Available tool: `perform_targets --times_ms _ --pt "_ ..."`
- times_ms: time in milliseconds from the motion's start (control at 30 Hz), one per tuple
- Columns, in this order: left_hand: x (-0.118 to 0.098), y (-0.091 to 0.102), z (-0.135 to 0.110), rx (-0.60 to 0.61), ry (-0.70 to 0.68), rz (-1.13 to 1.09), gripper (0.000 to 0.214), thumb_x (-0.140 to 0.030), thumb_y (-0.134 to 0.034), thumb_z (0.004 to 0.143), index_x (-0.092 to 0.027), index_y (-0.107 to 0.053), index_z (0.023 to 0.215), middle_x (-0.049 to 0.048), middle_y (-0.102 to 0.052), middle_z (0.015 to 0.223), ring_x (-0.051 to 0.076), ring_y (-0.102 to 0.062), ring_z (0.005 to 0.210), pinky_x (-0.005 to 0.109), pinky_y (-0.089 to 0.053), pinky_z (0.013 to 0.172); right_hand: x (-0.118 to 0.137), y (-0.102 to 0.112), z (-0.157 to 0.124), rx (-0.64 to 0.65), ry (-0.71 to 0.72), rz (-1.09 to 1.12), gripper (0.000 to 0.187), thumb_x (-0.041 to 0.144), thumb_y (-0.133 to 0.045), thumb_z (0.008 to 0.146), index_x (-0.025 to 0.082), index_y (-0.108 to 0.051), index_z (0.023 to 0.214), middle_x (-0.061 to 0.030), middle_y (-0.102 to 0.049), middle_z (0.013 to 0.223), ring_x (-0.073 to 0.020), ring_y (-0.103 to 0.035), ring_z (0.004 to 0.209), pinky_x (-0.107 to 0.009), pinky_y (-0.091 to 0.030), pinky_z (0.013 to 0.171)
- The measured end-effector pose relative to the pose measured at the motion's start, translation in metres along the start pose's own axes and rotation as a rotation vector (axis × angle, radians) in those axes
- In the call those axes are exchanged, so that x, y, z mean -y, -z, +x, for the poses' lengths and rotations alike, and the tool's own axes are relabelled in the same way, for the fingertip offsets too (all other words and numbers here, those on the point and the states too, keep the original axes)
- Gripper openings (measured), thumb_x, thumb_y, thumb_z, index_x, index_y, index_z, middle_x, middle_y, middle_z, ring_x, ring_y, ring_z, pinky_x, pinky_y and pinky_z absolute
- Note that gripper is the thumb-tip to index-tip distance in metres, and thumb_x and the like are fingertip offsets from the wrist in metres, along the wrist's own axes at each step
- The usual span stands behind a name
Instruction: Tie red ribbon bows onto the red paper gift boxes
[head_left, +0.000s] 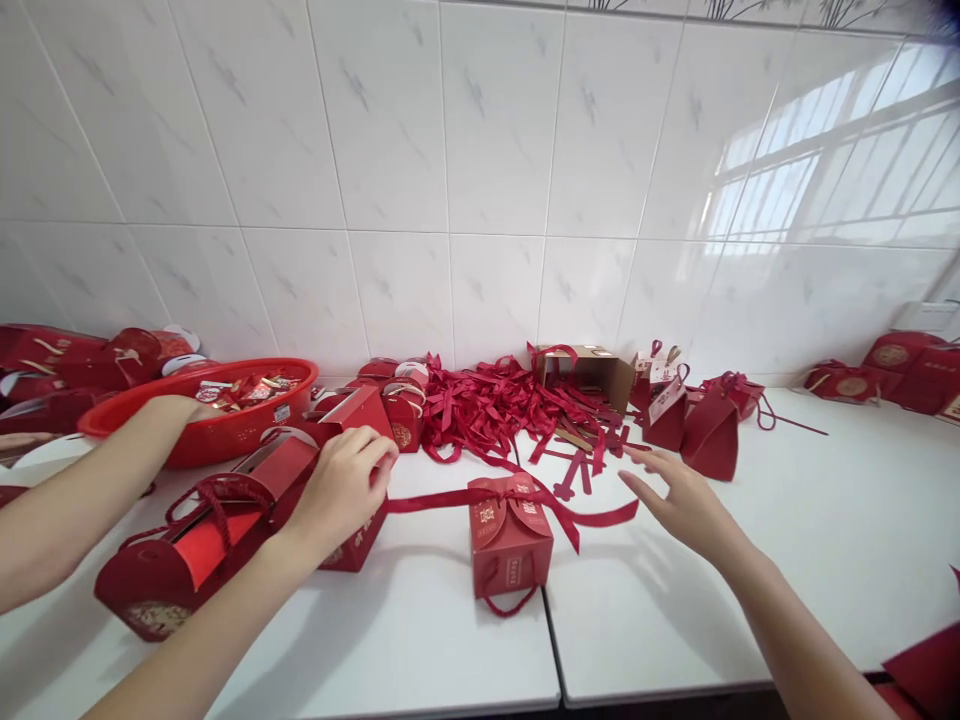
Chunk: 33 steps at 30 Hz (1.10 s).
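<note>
A small red gift box (511, 550) with a rope handle stands on the white table, its curved top flaps closed. Across its top runs a dark red ribbon (439, 500), crossed or looped at the middle. My left hand (349, 490) pinches the ribbon's left end and pulls it out nearly straight. On the other side, my right hand (679, 500) hovers with thumb and fingers apart, just beyond the ribbon's loose right end. Behind my left hand stands an open red box (360, 545), partly covered by it.
Another person's arm (97, 500) reaches from the left into a red plastic basin (225, 440) of wrapped sweets. Red boxes (172, 580) crowd the left side. A ribbon heap (480, 400), a cardboard box (619, 380) and red pouches (709, 435) line the wall.
</note>
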<state>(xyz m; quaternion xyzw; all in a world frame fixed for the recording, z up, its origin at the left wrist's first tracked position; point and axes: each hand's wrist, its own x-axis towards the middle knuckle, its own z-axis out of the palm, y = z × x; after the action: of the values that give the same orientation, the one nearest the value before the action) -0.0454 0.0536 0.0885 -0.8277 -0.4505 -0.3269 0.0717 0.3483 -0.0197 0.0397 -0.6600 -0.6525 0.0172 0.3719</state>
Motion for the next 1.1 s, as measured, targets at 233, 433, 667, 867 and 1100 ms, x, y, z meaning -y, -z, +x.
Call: perform_targets --times_ms 233,433,667,867,1100 --pt "-0.062 -0.048 -0.007 0.136 0.136 -0.525 0.009 -0.03 -0.049 0.085 -0.022 -0.046 0.085 0.004 -0.05 0.091 0.022 -0.048 0.091 0.038 -0.039 0.087 0.063 -0.042 0.008 0.281 0.068 0.3 0.053 0.049 -0.032 0.095 0.02 -0.042 0.138 -0.0108 -0.066 0.111 -0.0249 -0.062 0.099 -0.041 -0.046 0.086" --pt "-0.065 -0.085 -0.021 0.187 0.298 -0.647 0.019 -0.035 -0.048 0.085 -0.023 -0.034 0.082 -0.0025 -0.042 0.077 0.015 -0.047 0.07 0.029 -0.044 0.066 0.075 -0.081 -0.001 0.393 -0.017 0.65 0.059 0.05 -0.049 0.088 0.015 -0.037 0.134 0.0074 -0.043 0.059 -0.0141 -0.044 0.056 -0.027 -0.036 0.057" --pt "-0.052 -0.074 -0.02 0.277 0.376 -0.697 0.038 -0.05 -0.058 0.077 -0.021 -0.037 0.065 -0.0056 -0.036 0.062 0.012 -0.038 0.059 0.024 -0.034 0.057 0.056 -0.077 0.002 0.357 -0.129 0.797 0.047 0.052 -0.062 0.078 0.025 -0.036 0.107 0.0135 -0.021 0.057 -0.0083 -0.021 0.047 -0.02 -0.021 0.047" --pt "-0.038 -0.061 -0.017 0.364 0.474 -0.714 0.036 -0.051 -0.047 0.082 -0.02 -0.049 0.063 -0.0042 -0.038 0.056 0.013 -0.036 0.054 0.024 -0.028 0.05 0.048 -0.058 0.001 0.345 0.098 0.564 0.033 0.047 -0.05 0.086 0.022 -0.037 0.068 0.0074 -0.029 0.06 -0.0096 -0.03 0.052 -0.024 -0.03 0.051" --pt "-0.037 -0.044 0.002 0.872 0.471 -0.88 0.026 -0.04 -0.075 0.058 -0.016 -0.067 0.058 -0.0046 -0.042 0.044 0.008 -0.029 0.041 0.022 -0.019 0.041 0.063 -0.05 -0.003 0.1 0.176 0.168 0.036 0.027 -0.053 0.08 0.019 -0.048 0.045 -0.0008 -0.038 0.067 -0.0114 -0.033 0.052 -0.028 -0.027 0.05"
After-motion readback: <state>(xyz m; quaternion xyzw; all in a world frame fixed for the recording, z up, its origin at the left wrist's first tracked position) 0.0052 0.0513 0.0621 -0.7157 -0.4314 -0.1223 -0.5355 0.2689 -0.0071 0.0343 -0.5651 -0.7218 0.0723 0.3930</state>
